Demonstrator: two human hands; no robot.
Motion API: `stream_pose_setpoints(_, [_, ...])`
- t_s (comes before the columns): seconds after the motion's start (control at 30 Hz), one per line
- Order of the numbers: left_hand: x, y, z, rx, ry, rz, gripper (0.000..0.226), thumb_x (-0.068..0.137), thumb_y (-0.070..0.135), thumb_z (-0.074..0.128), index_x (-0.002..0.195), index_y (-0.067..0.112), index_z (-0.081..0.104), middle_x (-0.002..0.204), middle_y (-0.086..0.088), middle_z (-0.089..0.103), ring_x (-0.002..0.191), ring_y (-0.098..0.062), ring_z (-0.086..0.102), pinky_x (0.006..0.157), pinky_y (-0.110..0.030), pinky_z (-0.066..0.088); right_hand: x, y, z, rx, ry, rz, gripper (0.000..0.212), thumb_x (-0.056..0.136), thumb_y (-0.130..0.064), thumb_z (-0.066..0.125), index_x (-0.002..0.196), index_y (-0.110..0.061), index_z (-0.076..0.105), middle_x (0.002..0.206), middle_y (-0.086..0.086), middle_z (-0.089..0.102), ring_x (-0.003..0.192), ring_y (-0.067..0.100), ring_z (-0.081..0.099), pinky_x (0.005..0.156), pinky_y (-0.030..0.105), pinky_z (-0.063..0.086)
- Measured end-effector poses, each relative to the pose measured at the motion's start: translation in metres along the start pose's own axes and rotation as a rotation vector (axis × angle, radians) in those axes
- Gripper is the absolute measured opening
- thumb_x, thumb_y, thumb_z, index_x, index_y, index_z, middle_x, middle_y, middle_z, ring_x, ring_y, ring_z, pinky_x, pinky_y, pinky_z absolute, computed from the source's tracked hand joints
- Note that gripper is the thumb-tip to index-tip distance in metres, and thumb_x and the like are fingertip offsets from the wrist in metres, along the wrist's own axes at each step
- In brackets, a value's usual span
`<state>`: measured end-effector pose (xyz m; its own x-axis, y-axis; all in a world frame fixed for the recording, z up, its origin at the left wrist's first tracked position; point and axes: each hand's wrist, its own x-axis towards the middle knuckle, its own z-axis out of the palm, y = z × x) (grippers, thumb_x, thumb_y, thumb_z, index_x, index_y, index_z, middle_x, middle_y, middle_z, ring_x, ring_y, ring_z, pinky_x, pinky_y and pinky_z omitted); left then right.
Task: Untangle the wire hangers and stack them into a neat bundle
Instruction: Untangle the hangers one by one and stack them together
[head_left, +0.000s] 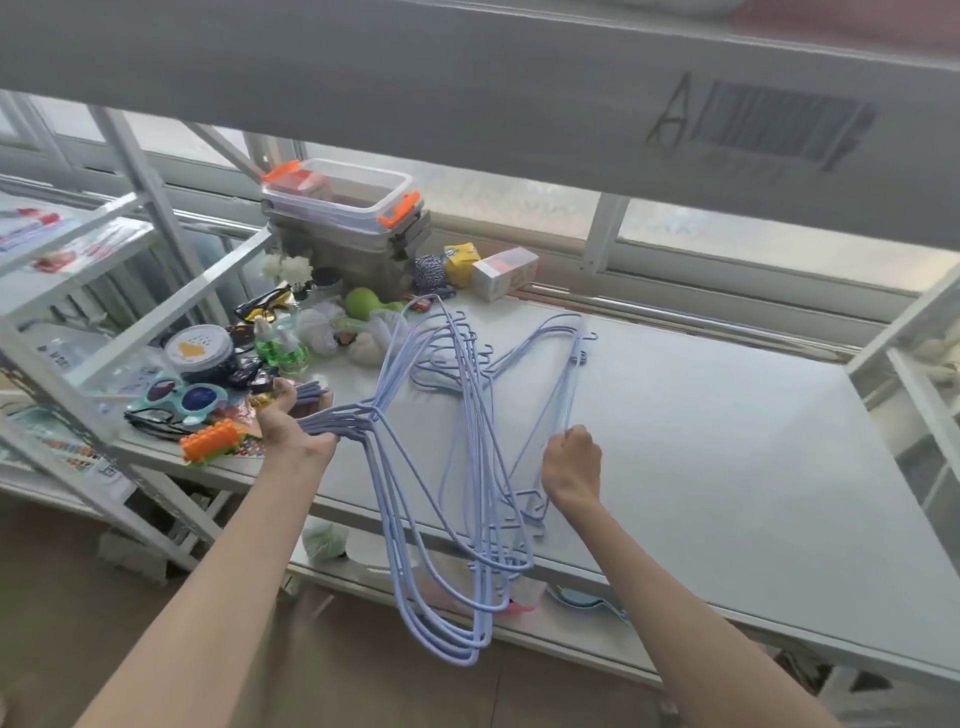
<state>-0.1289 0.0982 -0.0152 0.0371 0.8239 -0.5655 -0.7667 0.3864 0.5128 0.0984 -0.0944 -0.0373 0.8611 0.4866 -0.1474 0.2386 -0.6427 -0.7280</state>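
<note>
Several light blue wire hangers (410, 525) hang in a loose bundle in front of the white shelf (727, 467). My left hand (291, 421) is shut on their gathered necks, with the hooks poking out past my fingers. Their wide bottoms droop below the shelf's front edge. More blue hangers (535, 358) lie flat and overlapped on the shelf, hooks pointing to the back. My right hand (571, 462) is shut on the wire of one of them, which runs up toward a hook (589, 338) at the back.
Clutter fills the shelf's left end: stacked plastic boxes (343, 218) with orange latches, a round tin (200, 351), green bottles (280, 343), sunglasses (179, 397), an orange toy block (210, 439), a white carton (504, 273). A metal beam (467, 83) runs overhead. A lower shelf holds a few items.
</note>
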Motion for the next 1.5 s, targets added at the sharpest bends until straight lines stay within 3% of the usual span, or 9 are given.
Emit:
stream_pose_setpoints(0.1, [-0.006,-0.016,0.007,0.011,-0.024,-0.039,0.011,0.097,0.020,0.056,0.093,0.010,0.059,0.093,-0.009,0.058,0.082,-0.024,0.061,0.104,-0.042,0.047,0.003,0.021,-0.017,0.006,0.055,-0.068,0.028,0.098,-0.012,0.037,0.073,-0.004,0.045,0.071,0.014,0.054,0.070,0.031,0.050,0.061,0.034,0.030])
stream_pose_setpoints(0.2, [-0.013,-0.033,0.014,0.006,-0.053,-0.059,0.011,0.098,0.017,0.054,0.090,0.013,0.058,0.086,-0.007,0.057,0.077,-0.020,0.060,0.102,-0.039,0.048,0.005,0.042,-0.038,0.014,0.124,-0.119,0.033,0.098,-0.011,0.040,0.066,-0.003,0.043,0.056,0.005,0.043,0.061,0.029,0.044,0.054,0.036,0.027])
stream_pose_setpoints(0.3, [-0.023,-0.050,0.019,0.008,-0.073,-0.068,0.016,0.099,0.017,0.054,0.084,0.016,0.059,0.086,-0.005,0.056,0.078,-0.019,0.059,0.098,-0.037,0.049,0.005,0.062,-0.061,0.020,0.189,-0.121,0.036,0.098,-0.011,0.042,0.063,-0.002,0.044,0.052,0.004,0.040,0.055,0.026,0.039,0.053,0.036,0.026])
stream_pose_setpoints(0.53, [-0.033,-0.081,0.019,-0.036,-0.095,-0.123,0.022,0.099,0.017,0.054,0.077,0.019,0.059,0.082,0.002,0.054,0.078,-0.015,0.058,0.098,-0.034,0.049,0.003,0.099,-0.108,-0.007,0.361,-0.092,0.050,0.097,-0.008,0.043,0.052,-0.015,0.023,0.046,0.001,0.025,0.051,0.024,0.026,0.055,0.036,0.021])
stream_pose_setpoints(0.77, [-0.035,-0.092,0.022,-0.032,-0.107,-0.118,0.019,0.098,0.017,0.054,0.080,0.018,0.060,0.081,0.001,0.053,0.074,-0.013,0.057,0.085,-0.029,0.051,0.009,0.112,-0.128,0.103,0.483,-0.044,0.045,0.097,-0.010,0.043,0.055,-0.009,0.028,0.049,0.007,0.027,0.050,0.021,0.023,0.054,0.034,0.021])
stream_pose_setpoints(0.9, [-0.030,-0.095,0.019,-0.014,-0.105,-0.098,0.019,0.096,0.021,0.057,0.079,0.013,0.057,0.079,-0.001,0.054,0.075,-0.014,0.057,0.088,-0.028,0.052,0.007,0.101,-0.123,0.218,0.393,-0.098,0.047,0.096,-0.012,0.047,0.053,-0.012,0.029,0.051,0.008,0.028,0.051,0.019,0.025,0.051,0.030,0.019])
stream_pose_setpoints(1.1, [-0.025,-0.101,0.015,-0.069,-0.072,-0.098,0.022,0.093,0.016,0.059,0.073,0.012,0.053,0.074,-0.002,0.052,0.066,-0.015,0.057,0.070,-0.023,0.053,-0.015,0.064,-0.092,0.392,0.112,-0.228,0.054,0.096,-0.014,0.053,0.050,-0.022,0.027,0.044,-0.011,0.022,0.047,0.016,0.022,0.048,0.026,0.017])
stream_pose_setpoints(1.3, [-0.026,-0.106,0.014,-0.141,-0.029,-0.113,0.016,0.088,0.011,0.060,0.072,0.012,0.056,0.074,-0.003,0.057,0.065,-0.015,0.058,0.070,-0.021,0.055,-0.038,0.044,-0.063,0.341,-0.048,-0.363,0.051,0.097,-0.014,0.052,0.053,-0.020,0.026,0.049,-0.008,0.021,0.047,0.009,0.019,0.048,0.025,0.018])
stream_pose_setpoints(1.5, [-0.023,-0.108,0.014,-0.133,-0.019,-0.106,0.021,0.092,0.019,0.058,0.071,0.013,0.058,0.070,-0.003,0.058,0.059,-0.016,0.057,0.060,-0.022,0.051,-0.048,0.049,-0.053,0.252,-0.114,-0.364,0.049,0.096,-0.015,0.051,0.054,-0.018,0.027,0.050,-0.006,0.020,0.051,0.010,0.018,0.051,0.028,0.018])
